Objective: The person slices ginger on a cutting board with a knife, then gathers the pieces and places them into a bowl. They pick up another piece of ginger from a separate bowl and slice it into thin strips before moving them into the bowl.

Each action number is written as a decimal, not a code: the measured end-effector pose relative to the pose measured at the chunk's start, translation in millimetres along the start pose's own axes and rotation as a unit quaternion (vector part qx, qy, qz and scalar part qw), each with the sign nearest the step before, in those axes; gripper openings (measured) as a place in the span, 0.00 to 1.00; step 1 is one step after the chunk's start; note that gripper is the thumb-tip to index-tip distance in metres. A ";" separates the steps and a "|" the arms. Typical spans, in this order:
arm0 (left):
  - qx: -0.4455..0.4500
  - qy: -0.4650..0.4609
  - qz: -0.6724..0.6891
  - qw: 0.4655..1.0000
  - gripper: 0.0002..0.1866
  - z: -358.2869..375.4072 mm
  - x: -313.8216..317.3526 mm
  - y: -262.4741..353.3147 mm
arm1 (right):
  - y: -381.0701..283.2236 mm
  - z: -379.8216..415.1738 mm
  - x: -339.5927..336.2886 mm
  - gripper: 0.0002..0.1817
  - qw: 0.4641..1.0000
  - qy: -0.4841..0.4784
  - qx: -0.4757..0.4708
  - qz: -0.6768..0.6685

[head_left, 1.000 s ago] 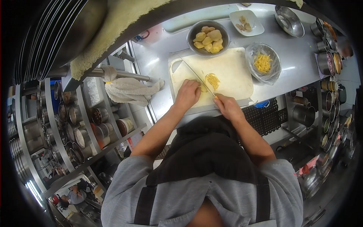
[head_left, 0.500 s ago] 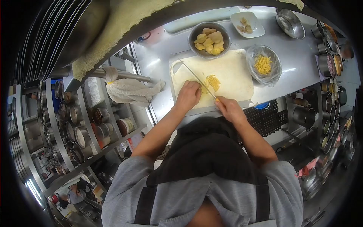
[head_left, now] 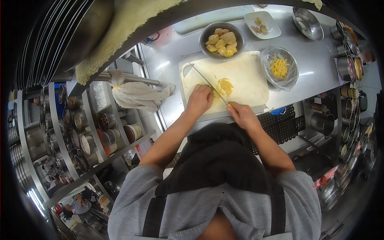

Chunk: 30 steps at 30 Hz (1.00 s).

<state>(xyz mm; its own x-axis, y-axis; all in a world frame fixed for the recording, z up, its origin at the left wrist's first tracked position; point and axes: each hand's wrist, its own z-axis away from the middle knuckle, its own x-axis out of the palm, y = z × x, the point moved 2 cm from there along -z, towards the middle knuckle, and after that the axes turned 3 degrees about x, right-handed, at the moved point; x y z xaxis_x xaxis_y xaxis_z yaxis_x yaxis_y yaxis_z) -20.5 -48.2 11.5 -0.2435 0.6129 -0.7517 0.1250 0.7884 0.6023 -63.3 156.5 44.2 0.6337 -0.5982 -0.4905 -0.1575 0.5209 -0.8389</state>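
My right hand (head_left: 243,115) is wrapped round the handle of a long kitchen knife (head_left: 203,77), whose blade slants up to the left over a pale cutting board (head_left: 250,78). Close against the blade's left side, my left hand (head_left: 201,100) has its fingers curled down on a piece of yellow vegetable, mostly hidden under them. Thin yellow strips (head_left: 225,85) lie in a loose heap just right of the blade. Behind the board stands a steel bowl (head_left: 203,47) of peeled yellow pieces (head_left: 221,41), possibly potato or ginger.
Right of the board, a plastic-lined bowl (head_left: 293,80) holds more yellow strips (head_left: 279,67). A white square dish (head_left: 274,33) with small pieces and a metal strainer (head_left: 307,24) stand at the back. A towel (head_left: 138,96) hangs left of the steel counter (head_left: 316,70).
The heap of strips beside the blade looks slightly larger and looser. Both hands and the knife are in nearly the same place.
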 end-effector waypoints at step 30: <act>0.041 -0.014 -0.015 0.999 0.07 1.5 -4.2 -5.1 | 2.3 -5.1 0.9 0.13 0.998 -0.035 -0.013 0.048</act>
<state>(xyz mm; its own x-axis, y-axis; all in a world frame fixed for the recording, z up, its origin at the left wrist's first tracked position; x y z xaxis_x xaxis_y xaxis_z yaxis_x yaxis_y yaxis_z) -18.6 -54.7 11.1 -0.2209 0.5886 -0.7776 0.1956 0.8079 0.5560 -66.9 154.1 40.7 0.6667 -0.5019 -0.5510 -0.2386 0.5567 -0.7957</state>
